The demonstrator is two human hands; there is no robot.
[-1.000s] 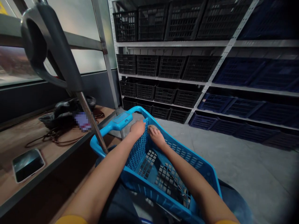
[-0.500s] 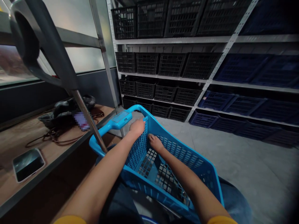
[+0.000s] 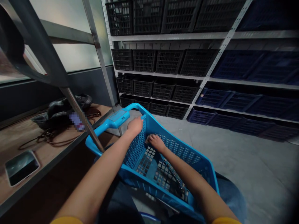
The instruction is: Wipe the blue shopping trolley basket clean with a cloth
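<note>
A blue plastic shopping cart basket (image 3: pixel 154 123) with lattice walls stands between my legs, its handle (image 3: pixel 118 119) at the far left end. My left hand (image 3: pixel 135 126) is closed over the top edge of the lattice end panel (image 3: pixel 135 149), below the handle. Inside the basket, my right hand (image 3: pixel 156 142) is by the corner where that panel meets the far wall. Its fingers are curled; a small pale bit shows at the fingertips, too unclear to name. A thin dark rod-like thing (image 3: pixel 176 179) shows at the basket floor, partly behind my right forearm.
A metal post (image 3: pixel 85 119) with a grey loop-shaped top rises at the left. A wooden bench (image 3: pixel 52 152) holds a white-edged tablet-like device (image 3: pixel 22 167), cords and a dark bundle. Shelves with black crates (image 3: pixel 163 88) and blue crates (image 3: pixel 215 96) line the back above grey floor (image 3: pixel 233 152).
My right hand has shifted slightly within the corner, its fingers curling more. My left hand keeps its hold on the panel. The whole view has shifted slightly.
</note>
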